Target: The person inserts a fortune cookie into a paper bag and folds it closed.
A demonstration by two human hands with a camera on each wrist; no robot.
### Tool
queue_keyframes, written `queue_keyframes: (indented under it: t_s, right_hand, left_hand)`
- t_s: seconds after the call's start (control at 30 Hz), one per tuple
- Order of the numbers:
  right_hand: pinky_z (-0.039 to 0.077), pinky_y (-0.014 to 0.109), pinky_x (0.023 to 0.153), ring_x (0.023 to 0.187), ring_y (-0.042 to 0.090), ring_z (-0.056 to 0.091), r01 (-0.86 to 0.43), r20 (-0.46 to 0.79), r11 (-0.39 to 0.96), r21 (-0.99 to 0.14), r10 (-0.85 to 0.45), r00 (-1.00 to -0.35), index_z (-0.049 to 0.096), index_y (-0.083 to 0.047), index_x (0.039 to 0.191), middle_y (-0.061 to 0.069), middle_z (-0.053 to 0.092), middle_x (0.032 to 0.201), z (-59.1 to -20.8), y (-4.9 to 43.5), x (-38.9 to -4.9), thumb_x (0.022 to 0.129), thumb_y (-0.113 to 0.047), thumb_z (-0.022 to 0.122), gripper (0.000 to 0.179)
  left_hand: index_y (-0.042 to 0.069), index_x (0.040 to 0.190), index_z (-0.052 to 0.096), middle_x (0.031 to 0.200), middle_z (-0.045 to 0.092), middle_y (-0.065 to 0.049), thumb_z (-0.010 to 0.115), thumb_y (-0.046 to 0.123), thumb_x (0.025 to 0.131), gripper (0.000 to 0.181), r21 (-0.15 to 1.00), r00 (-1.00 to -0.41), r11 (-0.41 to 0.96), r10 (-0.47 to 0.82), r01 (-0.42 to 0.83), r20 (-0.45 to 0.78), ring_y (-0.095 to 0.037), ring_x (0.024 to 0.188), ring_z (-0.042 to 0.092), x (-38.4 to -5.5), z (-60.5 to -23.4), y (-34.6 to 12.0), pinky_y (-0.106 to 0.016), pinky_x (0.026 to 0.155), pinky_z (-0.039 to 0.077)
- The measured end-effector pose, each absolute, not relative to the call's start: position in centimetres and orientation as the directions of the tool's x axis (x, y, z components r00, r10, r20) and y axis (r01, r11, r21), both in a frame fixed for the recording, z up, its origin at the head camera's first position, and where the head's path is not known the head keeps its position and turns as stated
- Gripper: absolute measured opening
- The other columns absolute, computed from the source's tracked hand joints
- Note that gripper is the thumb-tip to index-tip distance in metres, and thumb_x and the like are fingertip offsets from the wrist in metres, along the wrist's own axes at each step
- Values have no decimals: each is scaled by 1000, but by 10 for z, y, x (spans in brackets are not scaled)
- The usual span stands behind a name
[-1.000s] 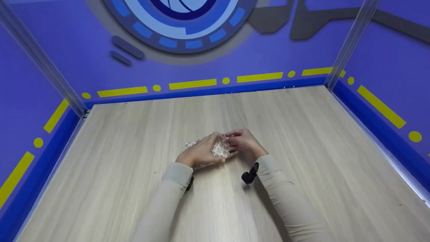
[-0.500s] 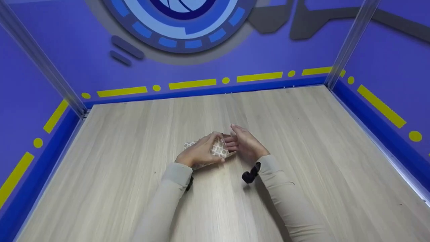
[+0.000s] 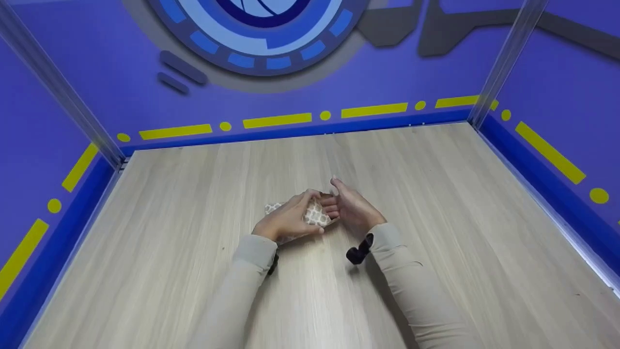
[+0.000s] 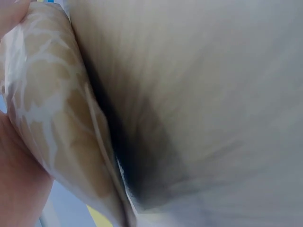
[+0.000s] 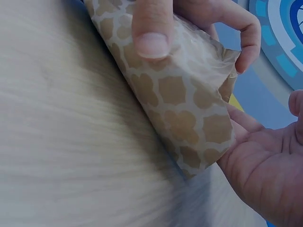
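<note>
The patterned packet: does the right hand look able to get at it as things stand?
Yes, most likely. The right hand has its fingers at one end of the patterned packet; the left hand holds it but leaves that end uncovered, and nothing visible blocks the way.

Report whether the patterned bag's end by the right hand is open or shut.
Open: in the right wrist view, the bag gapes at its end, beside the right hand. Its contents, I cannot tell.
</note>
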State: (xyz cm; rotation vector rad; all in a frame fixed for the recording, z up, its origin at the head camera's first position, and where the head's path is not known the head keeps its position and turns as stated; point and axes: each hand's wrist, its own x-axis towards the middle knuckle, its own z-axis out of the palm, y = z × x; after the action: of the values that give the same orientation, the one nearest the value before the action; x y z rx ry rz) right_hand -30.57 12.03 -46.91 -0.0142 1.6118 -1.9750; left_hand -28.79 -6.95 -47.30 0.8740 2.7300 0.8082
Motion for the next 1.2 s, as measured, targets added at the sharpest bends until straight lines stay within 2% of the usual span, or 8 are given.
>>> queue_keyframes:
  t_s: [0.13, 0.3, 0.47, 0.53, 0.63, 0.83, 1.03, 1.2]
  right_hand:
    - [41, 22, 57, 65, 12, 49, 428, -348, -78, -900, -463, -815, 35, 0, 117, 5, 54, 81, -471, 115, -306, 94, -53, 23, 59]
    - [42, 24, 57, 61, 10, 48, 412, -333, -50, -910, -504, -797, 43, -10, 93, -1, 50, 73, -477, 108, -306, 89, -63, 22, 57]
    - [40, 26, 60, 66, 12, 45, 408, -323, -72, -910, -495, -807, 34, -11, 119, 1, 45, 79, -479, 107, -304, 88, -65, 24, 63]
    - [39, 26, 62, 68, 13, 46, 405, -328, -55, -913, -493, -806, 35, -9, 120, 2, 45, 81, -479, 108, -304, 87, -65, 24, 66]
    - [41, 27, 64, 71, 14, 49, 404, -352, -4, -915, -485, -801, 45, -2, 105, 5, 49, 86, -478, 110, -304, 87, -65, 25, 68]
    - [45, 29, 77, 91, 18, 55, 368, -349, 14, -930, -351, -869, 27, -10, 138, 16, 48, 122, -475, 117, -304, 93, -49, 34, 59]
    - [46, 30, 79, 91, 20, 58, 342, -327, 11, -940, -321, -889, 27, -9, 139, 12, 54, 112, -473, 124, -304, 96, -38, 38, 54]
    - [44, 39, 91, 103, 29, 57, 265, -253, 18, -964, -366, -895, 26, -2, 138, 21, 54, 118, -471, 134, -306, 97, -34, 38, 54]
  left_hand:
    - [34, 126, 31, 124, 44, 2, 72, 48, 68, 72, 530, -800, 670, 599, 521, 30, -16, 114, 43, -287, -473, -69, -38, 91, 40]
    - [33, 127, 30, 125, 42, 2, 71, 49, 69, 72, 511, -790, 669, 612, 540, 34, -15, 117, 41, -286, -473, -68, -37, 95, 38]
    - [32, 129, 29, 131, 40, 0, 70, 51, 70, 75, 507, -786, 666, 617, 547, 38, -17, 123, 38, -285, -472, -69, -39, 99, 35]
    - [33, 130, 29, 133, 38, 1, 70, 51, 70, 75, 512, -788, 666, 614, 543, 36, -17, 124, 36, -285, -473, -69, -39, 99, 35]
    - [34, 132, 28, 136, 36, 2, 69, 52, 70, 77, 527, -792, 662, 610, 533, 34, -16, 127, 34, -285, -473, -69, -39, 101, 33]
    - [34, 136, 27, 139, 35, 3, 66, 51, 74, 76, 558, -782, 634, 621, 536, 45, -16, 129, 31, -287, -473, -70, -39, 104, 29]
    - [30, 143, 19, 145, 29, -1, 61, 49, 79, 79, 555, -784, 644, 621, 527, 24, -20, 133, 27, -288, -470, -74, -38, 107, 24]
    - [22, 144, 21, 147, 26, 0, 50, 52, 85, 72, 530, -796, 675, 605, 513, 0, -18, 134, 23, -288, -470, -77, -34, 109, 20]
